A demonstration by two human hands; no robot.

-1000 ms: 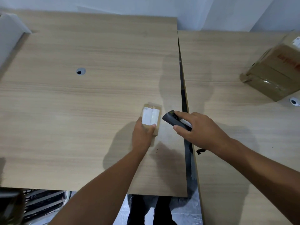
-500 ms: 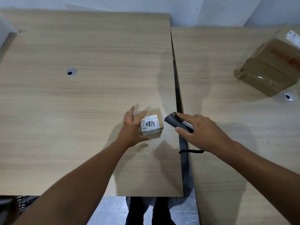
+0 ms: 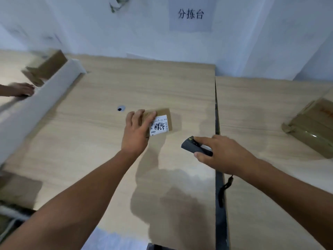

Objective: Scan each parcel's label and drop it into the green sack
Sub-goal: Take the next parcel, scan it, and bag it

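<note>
since the parcel (image 3: 162, 112) had been held upright in the fingers a second earlier and then laid flat, i read this moment as the label (image 3: 159, 126) finally turned face-up for scanning. the left hand (image 3: 135, 134) had slid over it. its fingers lay fairly straight across the parcel's left half, pressing rather than gripping as far as i could tell. the right hand (image 3: 225, 154) stayed wrapped round the black scanner (image 3: 193, 146), whose nose pointed toward the label from just beside it, and the two hands were apart. i judged the scan to be the step in hand. the green sack was nowhere in my view, so the drop was not yet done. the head had also lifted, bringing the wall into sight.

the parcel was a small brown carton lying flat near the middle of the left table (image 3: 90, 159). its white label carried bold black handwriting and small print, and the fingers covered its left edge. a larger taped box (image 3: 313, 127) sat on the right table.
</note>
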